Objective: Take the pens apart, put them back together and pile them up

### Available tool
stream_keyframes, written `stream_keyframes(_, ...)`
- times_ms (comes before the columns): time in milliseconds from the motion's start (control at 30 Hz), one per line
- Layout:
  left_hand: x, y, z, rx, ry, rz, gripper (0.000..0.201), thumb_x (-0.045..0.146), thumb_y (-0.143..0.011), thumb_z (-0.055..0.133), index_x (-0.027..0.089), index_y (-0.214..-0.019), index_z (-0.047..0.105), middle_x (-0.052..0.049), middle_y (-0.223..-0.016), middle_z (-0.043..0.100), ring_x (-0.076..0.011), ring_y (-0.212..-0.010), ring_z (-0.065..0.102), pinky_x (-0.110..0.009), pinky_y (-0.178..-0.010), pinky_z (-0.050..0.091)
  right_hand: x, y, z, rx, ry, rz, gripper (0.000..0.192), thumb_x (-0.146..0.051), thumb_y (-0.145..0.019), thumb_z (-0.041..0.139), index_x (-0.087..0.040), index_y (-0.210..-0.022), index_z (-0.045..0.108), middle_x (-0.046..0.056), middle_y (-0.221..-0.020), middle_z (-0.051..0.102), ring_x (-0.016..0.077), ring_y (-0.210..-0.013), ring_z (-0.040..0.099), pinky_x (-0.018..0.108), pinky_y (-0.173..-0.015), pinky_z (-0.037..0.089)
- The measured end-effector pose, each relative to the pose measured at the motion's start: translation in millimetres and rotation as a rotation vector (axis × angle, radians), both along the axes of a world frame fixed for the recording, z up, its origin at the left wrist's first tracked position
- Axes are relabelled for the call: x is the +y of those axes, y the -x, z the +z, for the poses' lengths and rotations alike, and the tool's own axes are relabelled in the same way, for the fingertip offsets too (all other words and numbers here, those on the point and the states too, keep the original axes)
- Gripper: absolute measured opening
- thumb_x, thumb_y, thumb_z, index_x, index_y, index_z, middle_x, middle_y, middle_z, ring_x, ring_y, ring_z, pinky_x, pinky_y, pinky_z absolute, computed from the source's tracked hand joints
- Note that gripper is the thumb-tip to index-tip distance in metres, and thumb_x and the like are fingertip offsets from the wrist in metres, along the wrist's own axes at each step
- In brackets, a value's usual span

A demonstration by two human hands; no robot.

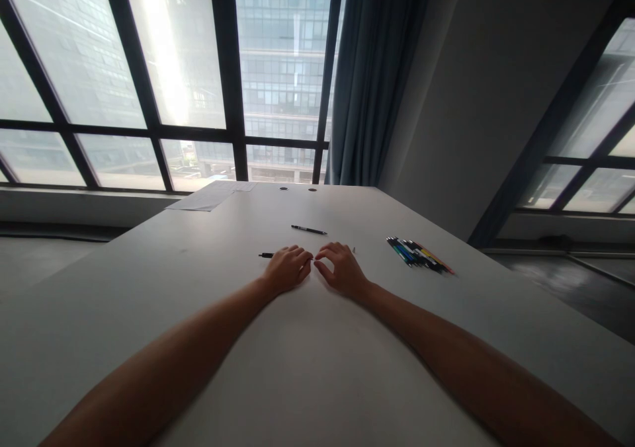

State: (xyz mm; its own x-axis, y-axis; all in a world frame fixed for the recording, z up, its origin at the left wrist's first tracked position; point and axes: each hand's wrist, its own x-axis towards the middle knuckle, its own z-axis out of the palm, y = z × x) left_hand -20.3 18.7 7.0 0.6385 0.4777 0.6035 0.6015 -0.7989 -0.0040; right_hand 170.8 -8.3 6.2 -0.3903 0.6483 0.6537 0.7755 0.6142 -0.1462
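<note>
Together gripping thin pen [266, 255] at both ends, left hand [288, 268] and right hand [342, 270] curling closed over worktop [208, 282]; risking slipping, parts rolling toward coloured pens [419, 254].

Black pen [308, 229], multicoloured pens [419, 254], white table [307, 367], blue-grey curtain [370, 77].

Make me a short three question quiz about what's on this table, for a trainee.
1. True or false: the bunch of coloured pens lies on the side of the right hand.
2. What sticks out past the left hand? A) a dark pen tip B) a ruler C) a cup
3. Fill in: beyond both hands a single black ____ lies alone on the table.

Key: 1 true; 2 A; 3 pen.
</note>
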Motion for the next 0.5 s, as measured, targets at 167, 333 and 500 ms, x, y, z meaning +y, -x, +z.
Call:
stream_keyframes(167, 0, 1, -0.3, 0.018, -0.002, 0.007, 0.027, 0.029, -0.096, 0.042, 0.018, -0.092, 0.066, -0.006, -0.081, 0.068, -0.017, -0.079, 0.062, -0.03, -0.073, 0.047, -1, -1, 1.7, 0.036, -0.002, 0.048, 0.009, -0.022, -0.089, 0.055, -0.02, -0.087, 0.063, 0.006, -0.094, 0.065, 0.0205, -0.092, 0.056, 0.035, -0.083, 0.038)
stream_keyframes(333, 1, 2, -1.3, 0.015, 0.031, 0.073, 0.031, 0.038, -0.096, 0.044, 0.018, -0.087, 0.066, -0.005, -0.079, 0.069, -0.0175, -0.076, 0.062, -0.029, -0.07, 0.046, 1, -2, 0.3, 0.062, -0.004, 0.029, 0.007, -0.017, -0.086, 0.055, -0.02, -0.084, 0.061, 0.006, -0.094, 0.063, 0.0204, -0.092, 0.056, 0.034, -0.082, 0.038)
stream_keyframes(500, 1, 1, -1.7, -0.006, 0.03, 0.156, 0.025, 0.032, -0.096, 0.043, 0.018, -0.09, 0.064, -0.006, -0.083, 0.069, -0.0184, -0.079, 0.062, -0.029, -0.069, 0.045, 13, -16, -3.4, 0.202, 0.004, -0.124, 0.008, -0.013, -0.081, 0.054, -0.02, -0.078, 0.059, 0.006, -0.093, 0.063, 0.0201, -0.089, 0.057, 0.034, -0.082, 0.039)
